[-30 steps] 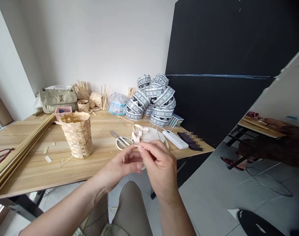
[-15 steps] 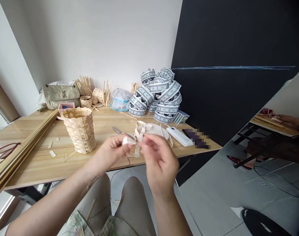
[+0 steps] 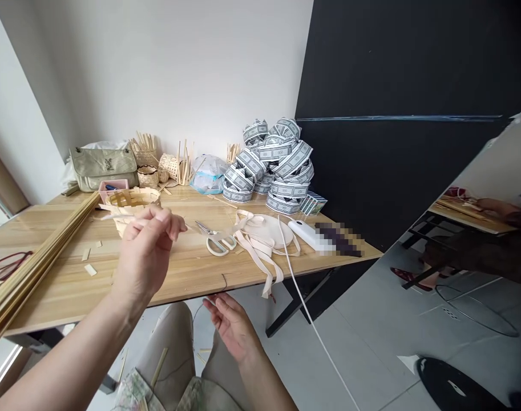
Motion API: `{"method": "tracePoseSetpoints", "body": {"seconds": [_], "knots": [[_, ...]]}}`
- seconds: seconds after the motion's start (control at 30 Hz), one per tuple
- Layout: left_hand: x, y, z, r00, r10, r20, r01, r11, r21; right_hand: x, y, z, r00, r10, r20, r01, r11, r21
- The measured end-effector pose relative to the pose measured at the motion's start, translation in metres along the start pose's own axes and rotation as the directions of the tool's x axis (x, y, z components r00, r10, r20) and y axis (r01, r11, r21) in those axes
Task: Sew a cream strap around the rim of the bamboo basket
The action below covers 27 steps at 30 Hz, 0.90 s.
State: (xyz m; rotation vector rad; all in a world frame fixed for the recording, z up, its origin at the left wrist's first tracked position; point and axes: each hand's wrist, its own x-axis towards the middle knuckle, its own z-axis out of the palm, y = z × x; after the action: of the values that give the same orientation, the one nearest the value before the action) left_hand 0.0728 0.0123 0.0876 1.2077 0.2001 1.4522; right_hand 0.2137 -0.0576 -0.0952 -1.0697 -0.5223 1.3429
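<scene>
The hands have parted and no longer work at one spot.
The left hand [image 3: 146, 254], before the woven basket [image 3: 132, 198] on the table [image 3: 185, 265], seems pinched on cream ribbon [image 3: 262, 248]; the right hand [image 3: 232, 325] half-curls below, contents unclear.

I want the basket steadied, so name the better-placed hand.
Left, I'd judge: the left hand is raised above the table, overlapping the basket in view. The right hand is lower and farther off, by the table's near edge.
</scene>
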Motion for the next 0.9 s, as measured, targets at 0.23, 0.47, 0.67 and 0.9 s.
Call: {"method": "tracePoseSetpoints", "body": {"seconds": [0.23, 0.47, 0.67, 0.9], "knots": [[-0.015, 0.001, -0.011, 0.998, -0.039, 0.052, 0.03, 0.983, 0.179, -0.02, -0.035, -0.035, 0.967, 0.182, 0.18, -0.146, 0.97, -0.194], [-0.016, 0.005, -0.014, 0.996, 0.026, 0.083, -0.039, 0.988, 0.152, -0.04, -0.015, -0.121, 0.956, 0.283, -0.075, -0.293, 0.906, -0.307], [-0.011, 0.0, -0.016, 0.99, 0.126, 0.07, -0.136, 0.974, 0.18, -0.073, 0.037, -0.207, 0.762, 0.114, -0.637, -0.303, 0.933, -0.196], [-0.013, -0.002, -0.014, 0.99, 0.119, 0.077, -0.133, 0.972, 0.196, -0.073, 0.041, -0.223, 0.606, -0.223, -0.764, -0.152, 0.91, -0.386]]}}
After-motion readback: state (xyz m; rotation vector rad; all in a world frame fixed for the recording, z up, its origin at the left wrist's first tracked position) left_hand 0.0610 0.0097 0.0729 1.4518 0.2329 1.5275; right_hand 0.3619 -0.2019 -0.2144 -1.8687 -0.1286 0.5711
